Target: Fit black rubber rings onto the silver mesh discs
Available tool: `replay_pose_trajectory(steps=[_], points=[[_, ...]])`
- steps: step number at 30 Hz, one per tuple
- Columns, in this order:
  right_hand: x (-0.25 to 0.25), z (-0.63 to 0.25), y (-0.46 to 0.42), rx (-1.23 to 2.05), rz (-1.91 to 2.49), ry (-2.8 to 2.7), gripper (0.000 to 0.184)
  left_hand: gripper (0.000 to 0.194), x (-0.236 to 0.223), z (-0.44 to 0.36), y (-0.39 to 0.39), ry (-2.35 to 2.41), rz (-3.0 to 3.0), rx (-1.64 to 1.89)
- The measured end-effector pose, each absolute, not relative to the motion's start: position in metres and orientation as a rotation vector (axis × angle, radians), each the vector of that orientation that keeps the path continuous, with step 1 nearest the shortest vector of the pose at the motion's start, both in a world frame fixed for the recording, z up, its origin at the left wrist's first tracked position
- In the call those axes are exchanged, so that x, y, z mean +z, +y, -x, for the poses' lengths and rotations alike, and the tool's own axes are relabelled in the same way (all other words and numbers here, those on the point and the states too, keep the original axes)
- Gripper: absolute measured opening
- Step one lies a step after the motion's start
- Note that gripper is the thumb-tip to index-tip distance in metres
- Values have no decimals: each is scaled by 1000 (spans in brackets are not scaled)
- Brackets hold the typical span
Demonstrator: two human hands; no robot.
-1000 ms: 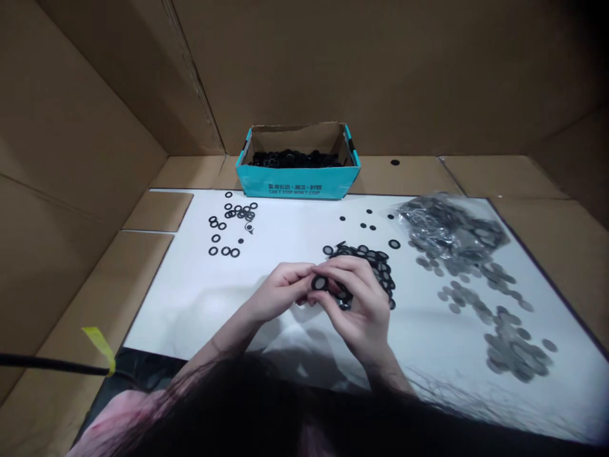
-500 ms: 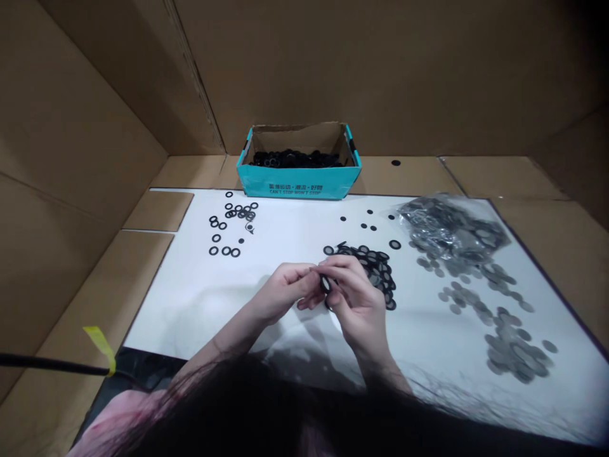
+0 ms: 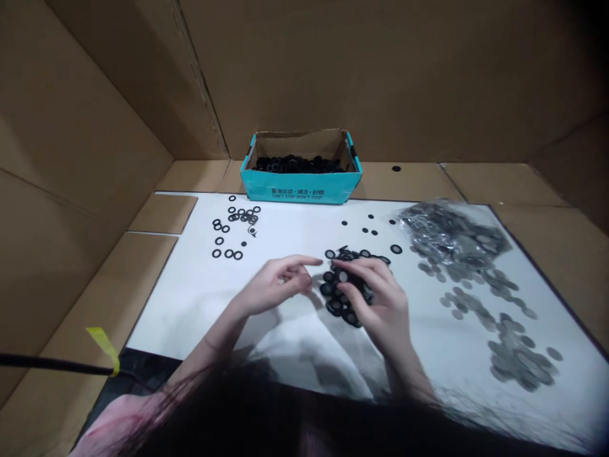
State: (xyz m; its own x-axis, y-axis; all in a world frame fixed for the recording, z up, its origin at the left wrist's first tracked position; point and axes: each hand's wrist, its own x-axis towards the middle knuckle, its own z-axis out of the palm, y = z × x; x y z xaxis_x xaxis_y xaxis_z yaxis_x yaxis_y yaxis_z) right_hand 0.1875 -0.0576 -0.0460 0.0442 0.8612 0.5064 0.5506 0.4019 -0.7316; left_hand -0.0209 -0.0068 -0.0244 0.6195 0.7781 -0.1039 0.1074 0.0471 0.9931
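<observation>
My left hand hovers left of the pile, its index finger stretched out and the others loosely curled, with nothing visible in it. Over the pile of black rings with grey discs set in them is my right hand, thumb and fingers apart. A black ring with a grey disc shows between its thumb and fingers; it looks loose above or on the pile. Part of the pile is hidden under the right hand. One more black ring with a disc lies just behind the pile.
Empty black rings lie at the left of the white sheet. A turquoise box of black rings stands at the back. At the right are a clear plastic bag and loose grey discs. Small black discs lie behind the pile.
My hands have moved apart. The black ring held between them has left my fingers, and my right hand has shifted right and opened over the pile. The view has tilted slightly.
</observation>
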Motion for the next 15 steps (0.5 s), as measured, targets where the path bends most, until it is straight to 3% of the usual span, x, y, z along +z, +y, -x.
replay_pose_trajectory(steps=[4,8,15], points=[[-62,-229,-52,215,1398,-1714,35,65,-24,66,10,948,-1669,612],[-68,-252,-48,183,1403,-1833,36,87,-22,106,20,1104,-1742,576],[-59,-278,-52,40,1414,-1842,28,50,-24,139,42,1565,-1823,514]])
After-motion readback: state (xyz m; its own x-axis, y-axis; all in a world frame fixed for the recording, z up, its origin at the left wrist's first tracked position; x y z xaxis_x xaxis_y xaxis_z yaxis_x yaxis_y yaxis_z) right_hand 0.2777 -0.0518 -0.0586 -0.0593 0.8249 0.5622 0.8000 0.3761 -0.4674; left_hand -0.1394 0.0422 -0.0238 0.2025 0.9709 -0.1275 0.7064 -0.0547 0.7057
